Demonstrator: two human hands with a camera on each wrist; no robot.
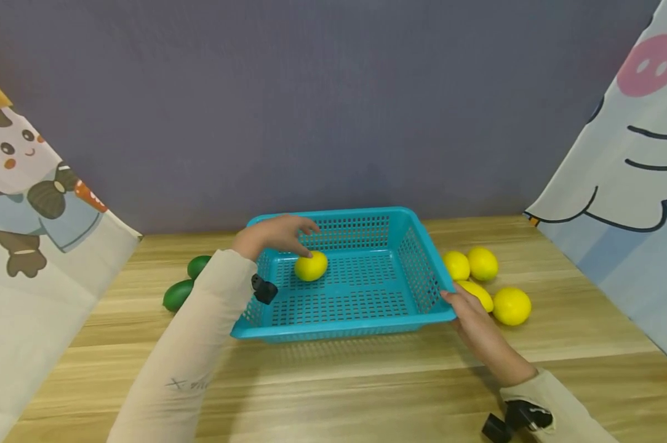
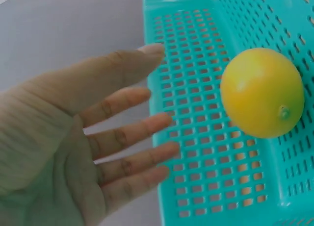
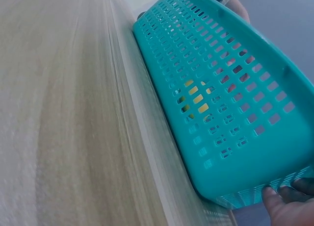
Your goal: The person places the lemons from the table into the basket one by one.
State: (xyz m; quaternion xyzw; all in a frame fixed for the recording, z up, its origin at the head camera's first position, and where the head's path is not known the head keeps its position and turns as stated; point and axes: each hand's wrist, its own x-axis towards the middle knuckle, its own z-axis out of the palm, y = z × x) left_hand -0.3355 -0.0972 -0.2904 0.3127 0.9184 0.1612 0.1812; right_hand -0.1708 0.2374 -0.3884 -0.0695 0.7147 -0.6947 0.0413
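Turquoise perforated basket, yellow lemon, green limes

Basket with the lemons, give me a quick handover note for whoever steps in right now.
Left hand: open, fingers spread above the lemon in the basket, not gripping it.
Right hand: holds the near right corner of the teal basket, which sits on the wooden table.
Done: one lemon is in the basket.
Left: four lemons lie on the table right of the basket; two green fruits lie to its left.
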